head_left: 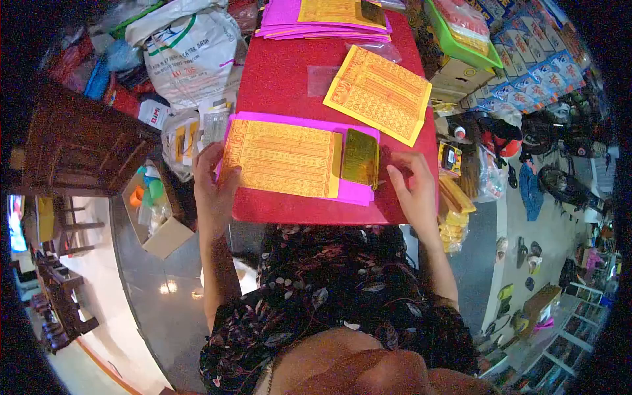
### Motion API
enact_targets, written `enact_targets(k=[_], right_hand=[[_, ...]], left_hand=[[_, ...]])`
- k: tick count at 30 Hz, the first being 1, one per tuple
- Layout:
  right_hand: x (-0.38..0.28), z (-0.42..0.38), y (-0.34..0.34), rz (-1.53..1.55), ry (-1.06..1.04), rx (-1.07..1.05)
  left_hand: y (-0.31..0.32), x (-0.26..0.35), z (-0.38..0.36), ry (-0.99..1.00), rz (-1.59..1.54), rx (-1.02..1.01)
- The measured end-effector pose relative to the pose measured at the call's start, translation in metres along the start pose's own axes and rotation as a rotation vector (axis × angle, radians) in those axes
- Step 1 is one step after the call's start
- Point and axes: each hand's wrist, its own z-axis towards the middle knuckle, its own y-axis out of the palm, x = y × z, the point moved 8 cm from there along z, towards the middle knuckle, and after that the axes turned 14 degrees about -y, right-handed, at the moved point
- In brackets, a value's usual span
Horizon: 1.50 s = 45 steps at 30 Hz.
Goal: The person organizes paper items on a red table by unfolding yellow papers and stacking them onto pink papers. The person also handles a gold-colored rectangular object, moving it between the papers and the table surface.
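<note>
Red table (pixel 283 79): gold foil (pixel 361 157) beside right grip (pixel 413 191)

Dark floral-print top, short sleeves, bare forearms.

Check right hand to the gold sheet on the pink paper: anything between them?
Nothing visible. The right hand rests on the red table just right of the gold sheet, with only the pink paper edge between. The left hand is at the yellow sheet.

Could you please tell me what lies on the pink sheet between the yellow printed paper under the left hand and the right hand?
A gold foil block lies there, beside the yellow printed paper on the pink sheet; the right hand rests just past it, in the head view.
</note>
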Motion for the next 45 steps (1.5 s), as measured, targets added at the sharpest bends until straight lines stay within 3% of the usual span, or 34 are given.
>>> enact_targets(k=[5,9,11,20,27,33,35,45], right_hand=[[0.023,-0.009,0.019,0.426,0.307,-0.078],[0.027,-0.007,0.031,0.429,0.291,-0.118],[0.030,-0.008,0.039,0.398,0.202,-0.156],[0.032,-0.001,0.035,0.356,0.189,-0.181],[0.037,-0.002,0.039,0.414,0.235,-0.206],[0.041,-0.003,0.041,0.454,0.235,-0.192],[0.041,-0.004,0.042,0.465,0.236,-0.190],[0.036,-0.002,0.040,0.621,0.324,-0.210]], left_hand=[[0.009,0.003,-0.004,-0.172,-0.220,-0.008],[0.014,-0.005,-0.003,-0.232,-0.079,-0.089],[0.024,-0.005,-0.004,-0.258,-0.153,-0.119],[0.051,0.018,-0.005,-0.173,-0.212,-0.139],[0.052,0.010,-0.004,-0.252,-0.273,-0.167],[0.046,0.015,0.000,-0.206,-0.168,-0.140],[0.054,0.023,-0.002,-0.162,-0.313,-0.210],[0.072,0.025,-0.005,-0.118,-0.348,-0.296]])
